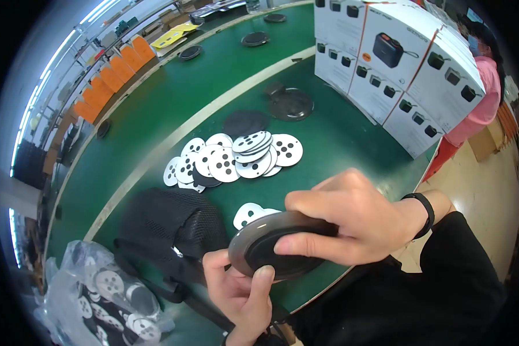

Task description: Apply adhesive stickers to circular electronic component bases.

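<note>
Gripping: both of the person's hands hold one round dark disc (282,248) above the near edge of the green table (155,121).
Right hand: the right hand (352,216) lies over the disc's top and right rim; the fingers are pressed together and curled round the edge, with the thumb flat across the dark face.
Left hand: the left hand (239,291) supports the disc from below; its thumb presses on the lower rim, while the other fingers are curled under and mostly hidden.
Disc position: tilted, its face turned toward the person, held clear of the table surface, just in front of the black mesh speaker body (176,225).
Wrist: a black band (424,213) sits on the right wrist.
White discs: a heap of white perforated discs (230,158) lies on the table beyond the hands; one more white disc (248,213) lies just behind the held disc.
Bag: a clear plastic bag (104,294) of similar parts rests at the lower left.
Far table: a dark round part (291,105) lies near a stack of white cartons (398,63).
Nearby: another person in a pink top (487,98) stands behind the cartons.
</note>
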The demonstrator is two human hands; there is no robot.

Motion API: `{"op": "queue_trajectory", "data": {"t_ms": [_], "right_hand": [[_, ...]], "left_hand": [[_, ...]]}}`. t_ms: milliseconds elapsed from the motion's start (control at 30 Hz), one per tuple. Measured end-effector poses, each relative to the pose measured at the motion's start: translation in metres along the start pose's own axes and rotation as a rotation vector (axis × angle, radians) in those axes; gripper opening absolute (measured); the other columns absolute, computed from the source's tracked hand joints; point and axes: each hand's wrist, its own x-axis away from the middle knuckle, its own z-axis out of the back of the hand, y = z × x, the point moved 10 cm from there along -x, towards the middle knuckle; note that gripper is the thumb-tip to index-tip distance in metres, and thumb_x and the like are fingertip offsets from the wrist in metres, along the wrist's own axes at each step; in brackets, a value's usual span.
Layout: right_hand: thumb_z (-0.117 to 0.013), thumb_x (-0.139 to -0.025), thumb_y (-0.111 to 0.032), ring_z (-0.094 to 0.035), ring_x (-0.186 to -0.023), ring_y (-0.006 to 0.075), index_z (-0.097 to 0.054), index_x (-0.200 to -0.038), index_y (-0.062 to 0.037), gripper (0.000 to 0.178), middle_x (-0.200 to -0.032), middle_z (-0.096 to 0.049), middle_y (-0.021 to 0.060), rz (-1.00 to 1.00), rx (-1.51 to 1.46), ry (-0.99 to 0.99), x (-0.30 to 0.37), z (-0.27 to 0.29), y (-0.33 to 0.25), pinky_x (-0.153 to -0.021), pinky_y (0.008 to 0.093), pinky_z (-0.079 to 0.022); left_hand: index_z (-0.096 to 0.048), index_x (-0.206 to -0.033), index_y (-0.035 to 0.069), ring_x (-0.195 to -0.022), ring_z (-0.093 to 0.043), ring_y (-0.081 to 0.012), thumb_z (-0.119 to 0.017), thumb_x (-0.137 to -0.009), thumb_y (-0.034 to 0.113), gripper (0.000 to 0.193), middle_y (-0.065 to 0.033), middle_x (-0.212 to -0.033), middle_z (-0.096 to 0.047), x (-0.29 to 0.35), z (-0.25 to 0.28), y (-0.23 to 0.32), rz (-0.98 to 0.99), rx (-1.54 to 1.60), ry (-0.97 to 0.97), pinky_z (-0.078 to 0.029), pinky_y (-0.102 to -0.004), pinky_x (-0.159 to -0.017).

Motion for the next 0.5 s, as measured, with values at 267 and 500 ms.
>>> {"op": "queue_trajectory", "data": {"t_ms": [267, 500], "right_hand": [[-0.053, -0.087, -0.027, -0.049, -0.041, 0.0099, -0.059, -0.071, 0.0005, 0.032, -0.054, -0.055, 0.0050, -0.541, -0.356, -0.278, -0.085, -0.031, 0.120, -0.039, 0.0259, -0.038], [-0.054, -0.087, -0.024, -0.063, -0.074, 0.0150, -0.055, -0.101, 0.0048, 0.032, -0.083, -0.065, 0.0133, -0.585, -0.697, -0.205, -0.147, -0.044, 0.211, -0.062, 0.0243, -0.048]], "left_hand": [[-0.009, -0.141, 0.004, -0.122, -0.039, -0.0402, -0.048, -0.088, 0.004, 0.066, -0.0299, -0.136, -0.030, -0.007, 0.003, -0.022, 0.135, -0.022, 0.062, -0.043, -0.0462, -0.094], [-0.017, -0.137, 0.003, -0.120, -0.044, -0.0381, -0.046, -0.089, 0.001, 0.057, -0.0290, -0.130, -0.038, -0.007, -0.018, -0.033, 0.195, -0.056, -0.137, -0.045, -0.0468, -0.092]]}}
